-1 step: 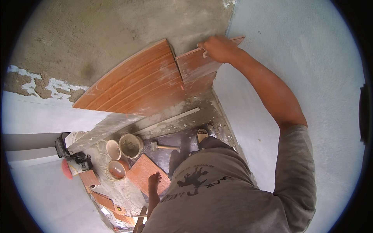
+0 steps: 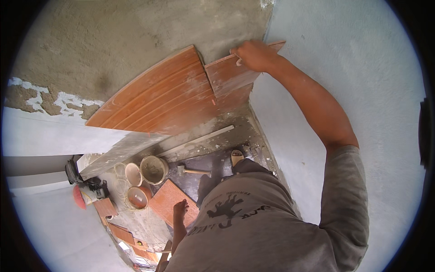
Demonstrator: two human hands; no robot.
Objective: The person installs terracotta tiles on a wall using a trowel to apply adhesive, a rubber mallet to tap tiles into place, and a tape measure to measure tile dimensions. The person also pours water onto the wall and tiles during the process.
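Observation:
High on the wall, my right hand point(image 2: 253, 55) is closed over the top edge of a reddish-brown tile point(image 2: 231, 76), with the fingers bent over the rim. That tile sits close to the corner, above a lower course, and its top edge tilts up to the right. Left of it, larger wood-grain tiles point(image 2: 154, 97) cover the wall, with a narrow gap between. My left hand point(image 2: 180, 208) hangs low with loosely bent fingers apart and nothing visible in it. Below it in view is a loose reddish tile point(image 2: 166, 198) on the floor; whether they touch, I cannot tell.
A hammer point(image 2: 194, 170) lies near my foot. Several buckets stand left of it, one with grey mix point(image 2: 153, 170). A long pale strip point(image 2: 197, 140) runs along the wall base. More tiles point(image 2: 121, 233) and a bag point(image 2: 93, 186) sit at lower left. The pale side wall point(image 2: 389, 136) rises at my right.

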